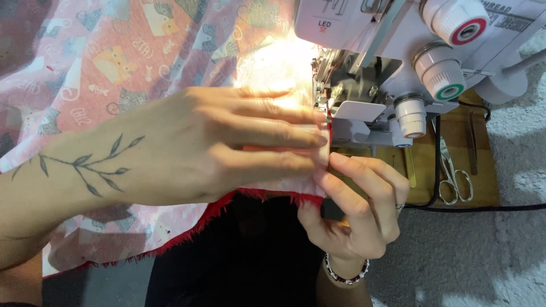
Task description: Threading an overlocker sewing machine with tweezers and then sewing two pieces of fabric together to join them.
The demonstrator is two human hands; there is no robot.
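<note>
Keep the pink cotton fabric printed with cats and fish bones, edged with frayed red [114, 62], flat and level as you feed it toward the presser foot of the white overlock sewing machine [392, 74]; the working edge lies directly in front of the foot, under the machine's bright lamp, while the bulk of the cloth spreads away to your left. Guide the edge straight, and judge the feed by the seam line, not by the frayed red margin. Keep every fingertip short of the foot and the cutting area; your left fingertips sit very close to it now, which calls for care. Your left hand [227, 142] lies palm down on the fabric, fingers extended and held together, pressing the cloth flat; it grips nothing. Your right hand [358, 210] comes up from below, wrist bent, with thumb and forefinger pinched on the near edge of the fabric just beside the left fingertips, the remaining fingers curled. Small steel scissors [455, 176] rest on the wooden board [483, 187] to the right, near a black cable [472, 208].
</note>
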